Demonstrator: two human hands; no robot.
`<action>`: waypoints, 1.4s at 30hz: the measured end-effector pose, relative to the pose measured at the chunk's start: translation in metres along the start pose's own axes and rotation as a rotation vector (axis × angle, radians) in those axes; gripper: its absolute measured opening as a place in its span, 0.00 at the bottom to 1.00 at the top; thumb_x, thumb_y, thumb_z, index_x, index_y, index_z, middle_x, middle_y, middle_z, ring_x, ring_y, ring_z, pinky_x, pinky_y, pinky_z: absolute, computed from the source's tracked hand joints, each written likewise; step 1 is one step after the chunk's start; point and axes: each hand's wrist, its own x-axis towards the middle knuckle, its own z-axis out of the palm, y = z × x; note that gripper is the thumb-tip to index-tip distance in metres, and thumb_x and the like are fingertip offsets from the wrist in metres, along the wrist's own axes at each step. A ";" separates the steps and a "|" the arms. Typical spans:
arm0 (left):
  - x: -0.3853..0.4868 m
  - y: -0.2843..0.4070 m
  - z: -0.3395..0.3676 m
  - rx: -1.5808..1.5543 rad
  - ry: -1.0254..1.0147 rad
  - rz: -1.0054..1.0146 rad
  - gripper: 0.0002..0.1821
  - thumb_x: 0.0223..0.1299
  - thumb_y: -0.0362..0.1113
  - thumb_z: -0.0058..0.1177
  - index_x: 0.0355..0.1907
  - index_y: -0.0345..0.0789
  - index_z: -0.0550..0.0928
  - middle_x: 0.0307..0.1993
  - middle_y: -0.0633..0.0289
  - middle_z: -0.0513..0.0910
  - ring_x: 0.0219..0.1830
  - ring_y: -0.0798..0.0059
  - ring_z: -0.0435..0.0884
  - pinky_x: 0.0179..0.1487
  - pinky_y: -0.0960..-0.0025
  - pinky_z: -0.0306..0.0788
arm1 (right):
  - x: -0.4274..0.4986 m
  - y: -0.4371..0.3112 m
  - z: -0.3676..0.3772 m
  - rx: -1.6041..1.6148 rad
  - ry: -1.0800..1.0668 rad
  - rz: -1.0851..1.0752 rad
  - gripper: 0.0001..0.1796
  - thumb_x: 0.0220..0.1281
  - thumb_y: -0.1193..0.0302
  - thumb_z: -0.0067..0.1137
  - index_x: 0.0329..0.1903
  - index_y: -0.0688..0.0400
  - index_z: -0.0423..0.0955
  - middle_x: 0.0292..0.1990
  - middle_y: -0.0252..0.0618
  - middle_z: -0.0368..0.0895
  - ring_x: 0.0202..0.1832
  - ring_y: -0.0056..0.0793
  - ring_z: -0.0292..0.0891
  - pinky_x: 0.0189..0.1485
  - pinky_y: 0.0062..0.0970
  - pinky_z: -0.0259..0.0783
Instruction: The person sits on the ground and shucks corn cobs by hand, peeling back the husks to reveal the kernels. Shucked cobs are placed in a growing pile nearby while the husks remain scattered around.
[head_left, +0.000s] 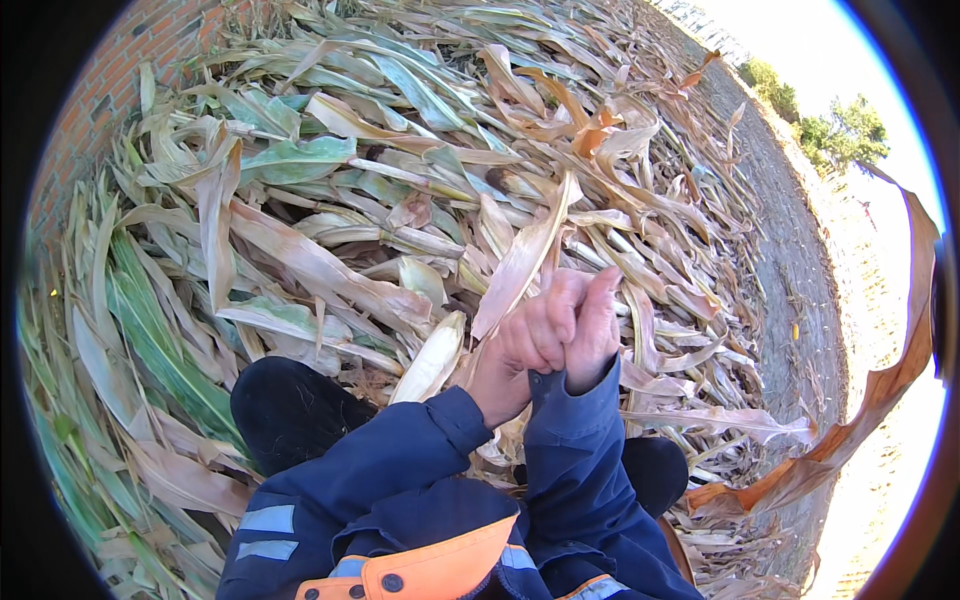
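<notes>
My left hand (517, 352) and my right hand (594, 330) are pressed together over a heap of corn stalks, in front of my knees. The left fingers are curled against the right hand, close to its sleeve cuff. The right thumb points up and away from me. Whether anything small is pinched between the hands is hidden. A dry corn leaf (525, 259) stands up just beyond the knuckles. Beside my left wrist, a pale ear of corn in its husk (431, 360) lies slanted on the heap.
Dry and greenish corn stalks (420, 165) surround me. A brick surface (139, 60) lies at the upper left. Bare ground (795, 277) with a small yellow piece (796, 331) on it runs along the right. A long brown leaf (847, 442) arches up at the right.
</notes>
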 end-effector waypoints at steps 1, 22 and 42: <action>-0.003 -0.002 0.001 -0.109 0.044 -0.114 0.06 0.64 0.30 0.61 0.41 0.34 0.80 0.39 0.66 0.83 0.46 0.79 0.79 0.52 0.71 0.73 | -0.001 -0.003 -0.007 0.060 -0.045 -0.027 0.38 0.78 0.39 0.18 0.19 0.51 0.59 0.06 0.27 0.54 0.04 0.20 0.47 0.10 0.25 0.48; -0.030 0.034 0.032 -0.254 -0.021 -0.642 0.09 0.64 0.27 0.61 0.44 0.26 0.83 0.30 0.62 0.86 0.30 0.85 0.80 0.36 0.76 0.76 | -0.056 -0.025 -0.095 -0.035 0.174 -0.155 0.48 0.67 0.26 0.18 0.25 0.59 0.68 0.07 0.36 0.60 0.06 0.25 0.49 0.11 0.26 0.49; -0.019 0.059 0.028 0.241 -0.016 -0.523 0.07 0.65 0.26 0.58 0.41 0.24 0.84 0.26 0.59 0.85 0.27 0.82 0.79 0.33 0.74 0.74 | -0.065 -0.013 -0.072 -0.498 0.292 -0.104 0.52 0.59 0.20 0.23 0.26 0.62 0.67 0.12 0.34 0.64 0.13 0.21 0.54 0.17 0.22 0.49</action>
